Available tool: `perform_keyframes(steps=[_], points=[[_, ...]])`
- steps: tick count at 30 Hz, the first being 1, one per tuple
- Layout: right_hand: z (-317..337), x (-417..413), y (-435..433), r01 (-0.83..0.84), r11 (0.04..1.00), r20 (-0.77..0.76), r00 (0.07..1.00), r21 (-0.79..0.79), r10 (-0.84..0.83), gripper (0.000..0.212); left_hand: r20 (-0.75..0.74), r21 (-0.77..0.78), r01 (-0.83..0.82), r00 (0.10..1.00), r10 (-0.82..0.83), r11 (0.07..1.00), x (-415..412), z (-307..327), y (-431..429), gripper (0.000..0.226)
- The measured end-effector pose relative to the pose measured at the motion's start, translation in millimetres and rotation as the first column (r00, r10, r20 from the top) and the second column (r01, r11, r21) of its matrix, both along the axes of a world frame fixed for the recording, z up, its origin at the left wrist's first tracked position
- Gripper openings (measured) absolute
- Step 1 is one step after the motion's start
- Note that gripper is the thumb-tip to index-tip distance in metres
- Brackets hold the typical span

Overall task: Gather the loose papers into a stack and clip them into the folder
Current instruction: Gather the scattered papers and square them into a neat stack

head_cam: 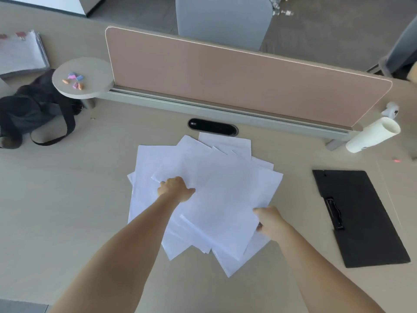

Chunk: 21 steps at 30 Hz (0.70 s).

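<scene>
While I watch head view: loose papers point(203, 190) fanned mid-counter point(67, 211), unsquared. Left hand point(176, 188) curled, pressing down on upper sheets; right hand point(269, 219) pinching right edge of top sheets. Black folder point(370, 222) well apart at right, clip point(335, 213) unused. I judge gathering barely begun; stacking, clipping remain.

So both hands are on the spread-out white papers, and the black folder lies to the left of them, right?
Not quite. In the head view the black folder lies right of the papers, not left. Both hands, left and right, are on them.
</scene>
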State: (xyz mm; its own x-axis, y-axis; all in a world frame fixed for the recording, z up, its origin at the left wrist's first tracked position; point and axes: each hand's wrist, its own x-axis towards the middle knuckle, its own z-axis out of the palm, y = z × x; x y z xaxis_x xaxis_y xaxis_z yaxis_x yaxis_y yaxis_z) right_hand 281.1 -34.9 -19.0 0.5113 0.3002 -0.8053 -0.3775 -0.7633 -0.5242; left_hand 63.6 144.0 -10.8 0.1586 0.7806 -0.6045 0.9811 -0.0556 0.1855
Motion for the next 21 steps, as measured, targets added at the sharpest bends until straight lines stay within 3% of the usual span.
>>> perform_keyframes(steps=[6, 9, 11, 14, 17, 21], points=[[-13, -3, 15, -0.246, 0.969, 0.162, 0.956, -0.007, 0.244, 0.034, 0.236, -0.123, -0.155, 0.955, 0.181, 0.980, 23, -1, -9, 0.057], [-20, 2, 19, -0.236, 0.971, 0.252, 0.943, 0.047, 0.217, 0.035, 0.355, -0.164, -0.178, 0.907, 0.226, 0.970, 27, -5, -14, 0.039], [-20, 7, 17, -0.206, 0.971, 0.209, 0.962, 0.120, 0.178, 0.023, 0.414, -0.166, -0.184, 0.879, 0.238, 0.969, 24, -2, -20, 0.024], [-12, 17, 21, -0.301, 0.929, 0.206, 0.944, 0.216, 0.258, 0.023, 0.495, -0.110, -0.331, 0.800, 0.340, 0.937, 13, -2, -21, 0.023], [-16, 29, 34, -0.457, 0.851, 0.385, 0.857, 0.257, 0.344, 0.027, 0.501, -0.022, -0.496, 0.746, 0.439, 0.868, 1, -13, -18, 0.024], [-24, 35, 44, -0.678, 0.709, 0.698, 0.604, 0.195, 0.385, 0.029, 0.514, 0.130, -0.666, 0.679, 0.524, 0.735, -6, -26, -18, 0.014]])
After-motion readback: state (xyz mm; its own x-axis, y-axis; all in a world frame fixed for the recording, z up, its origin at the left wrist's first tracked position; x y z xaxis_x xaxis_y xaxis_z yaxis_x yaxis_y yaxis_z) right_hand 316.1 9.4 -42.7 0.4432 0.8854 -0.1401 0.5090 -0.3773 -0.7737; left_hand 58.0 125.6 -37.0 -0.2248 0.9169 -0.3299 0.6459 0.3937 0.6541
